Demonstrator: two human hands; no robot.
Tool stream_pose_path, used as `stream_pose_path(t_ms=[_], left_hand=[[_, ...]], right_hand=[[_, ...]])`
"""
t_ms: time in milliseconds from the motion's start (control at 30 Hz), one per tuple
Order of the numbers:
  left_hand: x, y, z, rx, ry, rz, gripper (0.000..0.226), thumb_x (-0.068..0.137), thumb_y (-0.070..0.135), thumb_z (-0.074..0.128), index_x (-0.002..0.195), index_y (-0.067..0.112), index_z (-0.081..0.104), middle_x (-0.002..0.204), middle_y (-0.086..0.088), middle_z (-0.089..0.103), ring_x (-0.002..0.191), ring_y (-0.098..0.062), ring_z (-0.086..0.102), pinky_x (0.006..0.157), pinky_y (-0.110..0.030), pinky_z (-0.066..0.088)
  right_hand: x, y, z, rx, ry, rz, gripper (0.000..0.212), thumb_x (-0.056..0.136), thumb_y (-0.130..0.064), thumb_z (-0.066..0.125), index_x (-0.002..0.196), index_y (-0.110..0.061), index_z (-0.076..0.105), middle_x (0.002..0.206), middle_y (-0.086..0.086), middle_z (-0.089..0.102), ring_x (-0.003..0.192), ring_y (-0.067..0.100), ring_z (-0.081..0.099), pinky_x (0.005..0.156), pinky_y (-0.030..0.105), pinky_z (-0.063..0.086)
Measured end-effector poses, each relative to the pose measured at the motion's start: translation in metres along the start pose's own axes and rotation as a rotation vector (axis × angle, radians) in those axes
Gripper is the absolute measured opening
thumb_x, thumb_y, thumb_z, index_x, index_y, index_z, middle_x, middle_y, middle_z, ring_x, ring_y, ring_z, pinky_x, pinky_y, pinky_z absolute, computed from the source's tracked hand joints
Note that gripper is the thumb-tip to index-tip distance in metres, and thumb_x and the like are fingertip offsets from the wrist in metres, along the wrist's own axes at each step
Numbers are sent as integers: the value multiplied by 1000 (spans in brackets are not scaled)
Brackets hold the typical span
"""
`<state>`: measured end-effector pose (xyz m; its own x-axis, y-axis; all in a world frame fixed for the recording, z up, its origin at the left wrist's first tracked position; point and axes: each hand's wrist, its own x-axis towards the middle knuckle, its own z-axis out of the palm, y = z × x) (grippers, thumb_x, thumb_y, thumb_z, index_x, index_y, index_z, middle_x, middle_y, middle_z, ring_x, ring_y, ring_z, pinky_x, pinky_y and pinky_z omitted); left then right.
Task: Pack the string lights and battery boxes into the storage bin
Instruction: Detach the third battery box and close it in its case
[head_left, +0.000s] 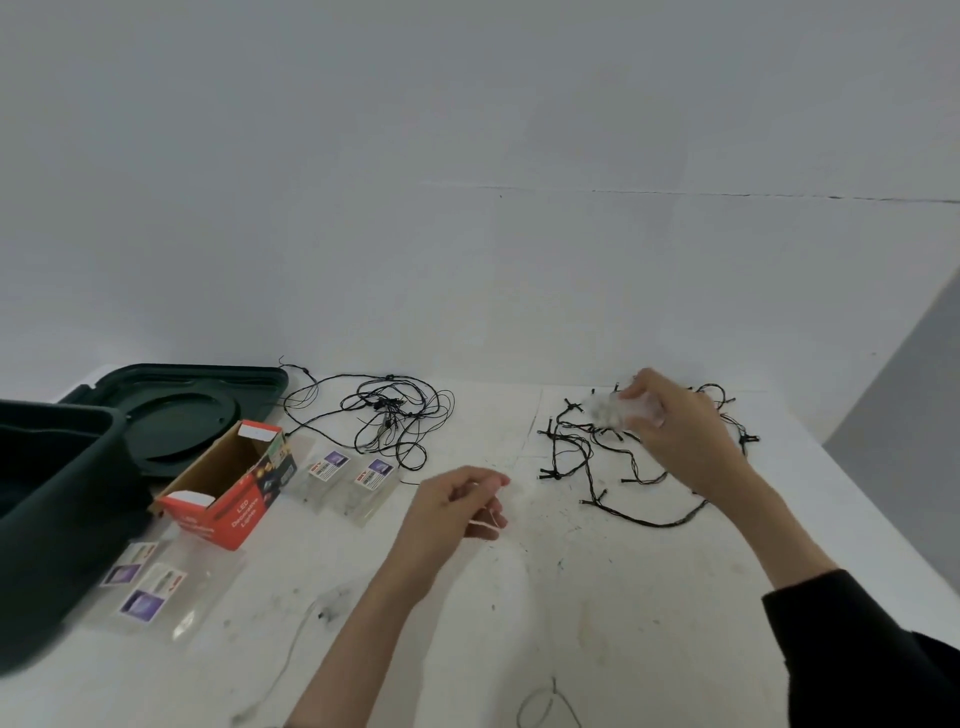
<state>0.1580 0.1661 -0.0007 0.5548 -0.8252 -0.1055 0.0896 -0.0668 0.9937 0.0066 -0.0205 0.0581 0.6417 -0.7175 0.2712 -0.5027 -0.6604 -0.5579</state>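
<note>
Left hand (460, 501) pinched shut on a thin pale wire (488, 519), held low over the white table (649, 623), probably to keep that strand taut and free of tangles. Right hand (675, 436) farther out, closed around a pale, blurred bundle (613, 410), likely the same clear-wired light string being wound up, raised just above a loose dark-wired string (597, 467) sprawled on the table. To the left, clear packets (150, 587) lying flat by the dark storage bin (57, 499), handy for dropping in. Beyond, an open red carton (228, 493) tipped on its side, two more clear packets (343, 480) just beside it. Farthest back, a second dark tangle (389, 415) and the bin's lid (182, 410) set aside, upturned. Nothing visibly packed yet; bin interior too dark to tell.
</note>
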Motion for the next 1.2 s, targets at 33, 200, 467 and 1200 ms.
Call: stream_pose_path(t_ms=[33,200,467,1200], left_hand=[[-1,5,-1,-65,14,3,16,93,6,53,89,6,68,64,-4,60,59,-14,64,56,-24,54],[-1,18,0,-245,47,-12,12,91,7,56,91,0,66,68,-8,59,62,-19,68,61,-25,58],[3,17,4,-353,132,6,11,91,6,56,91,-1,65,73,-11,58,65,-18,69,68,-27,60],[-23,-15,43,225,-570,-194,26,89,29,60,110,14,64,100,-3,71,91,-9,62,87,-29,47]], right_hand=[[-4,-3,2,-31,-118,4,21,82,-1,56,86,-21,53,67,-2,49,57,12,40,52,27,32],[-24,-17,21,329,-369,172,18,79,2,63,89,-13,59,78,11,63,55,15,60,60,27,53],[-58,-43,53,1188,-446,691,20,93,3,48,112,-3,48,103,23,59,65,40,67,61,49,59],[-32,-27,61,1387,-57,929,20,91,1,48,108,-8,52,84,11,59,42,10,31,31,16,25]])
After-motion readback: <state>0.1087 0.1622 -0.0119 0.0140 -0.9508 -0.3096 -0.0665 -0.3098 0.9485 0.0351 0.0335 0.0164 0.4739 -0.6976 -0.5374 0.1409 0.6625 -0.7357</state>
